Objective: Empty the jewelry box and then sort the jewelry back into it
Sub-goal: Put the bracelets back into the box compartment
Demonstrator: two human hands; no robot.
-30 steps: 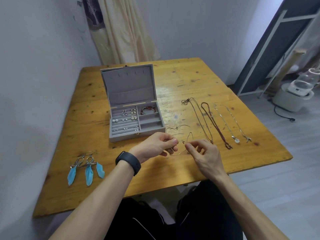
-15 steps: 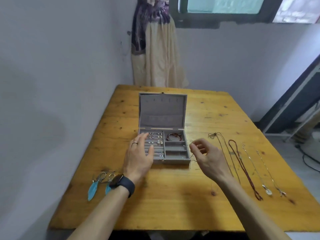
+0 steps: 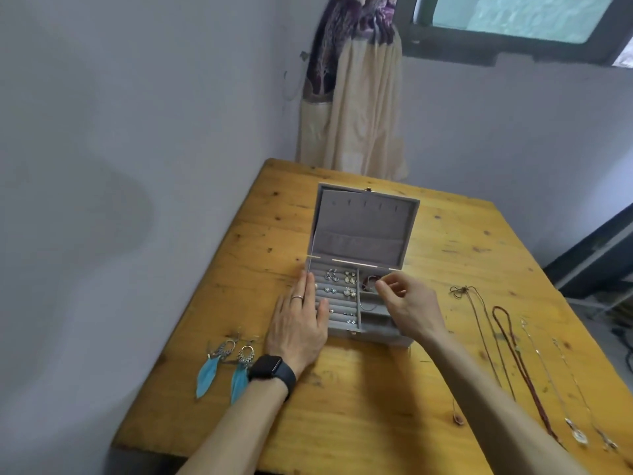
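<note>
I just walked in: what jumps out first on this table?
The open grey box mid-table, with the left hand flat on its left side and the right hand pinching a thin chain over its right compartments. Bright blue feather earrings lie at the left, and four necklaces lie in a row at the right.

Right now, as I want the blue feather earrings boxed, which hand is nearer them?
Left. The left hand lies flat on the jewelry box's left side, just right of the feather earrings; the right hand pinches a thin chain over the box's right compartments.
</note>
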